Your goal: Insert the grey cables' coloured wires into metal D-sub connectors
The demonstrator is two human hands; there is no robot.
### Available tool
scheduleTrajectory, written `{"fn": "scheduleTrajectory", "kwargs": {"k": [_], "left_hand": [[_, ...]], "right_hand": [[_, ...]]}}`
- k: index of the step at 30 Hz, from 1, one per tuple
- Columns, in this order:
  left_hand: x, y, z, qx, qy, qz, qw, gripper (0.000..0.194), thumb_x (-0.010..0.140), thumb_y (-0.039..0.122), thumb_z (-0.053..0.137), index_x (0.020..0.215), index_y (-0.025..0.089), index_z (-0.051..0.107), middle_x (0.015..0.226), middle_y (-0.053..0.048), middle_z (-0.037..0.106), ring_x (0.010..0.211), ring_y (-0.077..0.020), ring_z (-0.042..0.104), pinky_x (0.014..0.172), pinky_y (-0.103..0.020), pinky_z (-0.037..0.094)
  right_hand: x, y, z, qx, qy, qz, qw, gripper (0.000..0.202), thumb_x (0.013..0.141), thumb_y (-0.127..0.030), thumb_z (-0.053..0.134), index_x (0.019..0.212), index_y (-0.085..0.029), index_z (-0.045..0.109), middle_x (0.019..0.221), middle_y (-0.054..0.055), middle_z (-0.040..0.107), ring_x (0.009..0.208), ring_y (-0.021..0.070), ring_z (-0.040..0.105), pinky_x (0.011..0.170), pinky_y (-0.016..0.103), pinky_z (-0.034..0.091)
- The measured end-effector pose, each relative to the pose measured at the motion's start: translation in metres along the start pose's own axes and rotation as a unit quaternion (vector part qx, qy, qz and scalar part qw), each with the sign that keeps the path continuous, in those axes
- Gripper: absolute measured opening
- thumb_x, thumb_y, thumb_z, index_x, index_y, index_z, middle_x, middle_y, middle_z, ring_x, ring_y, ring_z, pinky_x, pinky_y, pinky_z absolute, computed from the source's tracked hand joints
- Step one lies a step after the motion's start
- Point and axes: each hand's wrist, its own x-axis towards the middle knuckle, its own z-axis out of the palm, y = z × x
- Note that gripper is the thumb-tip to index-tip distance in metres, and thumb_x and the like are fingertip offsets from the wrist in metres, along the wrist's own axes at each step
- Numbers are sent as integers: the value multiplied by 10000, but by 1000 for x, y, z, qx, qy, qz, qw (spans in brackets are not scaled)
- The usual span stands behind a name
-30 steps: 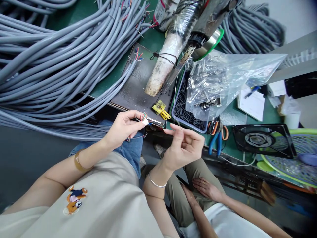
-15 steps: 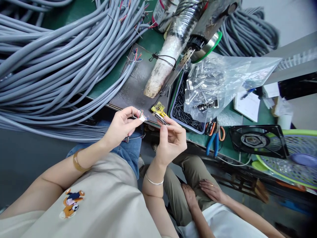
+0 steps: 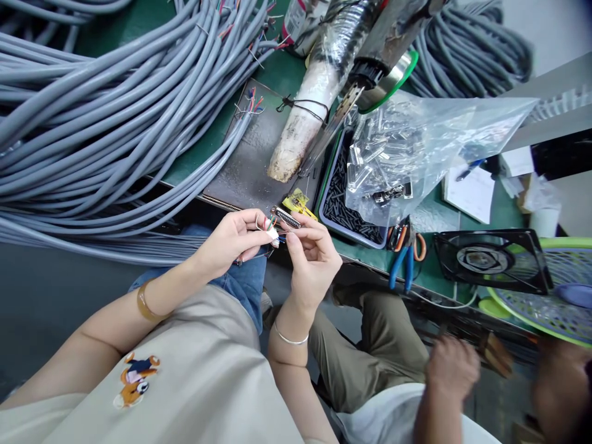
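Just left of the parts tray (image 3: 349, 231), the left hand (image 3: 241, 237) pinches coloured wires (image 3: 272, 223) between thumb and fingertips, while the right hand (image 3: 314, 250), fingers curled nearly closed, seems to grip a multi-pin connector (image 3: 287, 217) beside them.

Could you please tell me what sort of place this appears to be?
Probably a cable-assembly workshop: bundles of grey cables with coloured wires at their ends lie on a green bench, which also holds a tray of small black parts.
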Motion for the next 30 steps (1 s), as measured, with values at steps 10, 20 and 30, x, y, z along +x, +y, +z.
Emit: {"fn": "scheduleTrajectory", "kwargs": {"k": [10,20,30], "left_hand": [[7,-2,3,80,79,113,987,233,724,226,769,703,170,543,567,68,510,366,-11,376,343,-149,258],[18,3,6,86,93,145,981,225,704,177,754,685,172,530,567,79,519,390,-4,358,360,-154,245],[26,8,9,105,88,178,975,226,740,196,722,691,178,502,647,59,531,479,-17,384,446,-157,319]], "right_hand": [[-3,4,7,-13,37,-51,998,108,907,-226,681,826,-210,611,1110,75,781,995,201,768,842,340,632],[8,6,5,-34,28,-73,996,125,891,-185,679,801,-221,599,1084,52,785,1028,194,752,839,330,620],[19,6,4,-36,21,-92,995,100,898,-191,672,823,-225,615,1075,56,782,1019,206,753,893,386,628]]}}
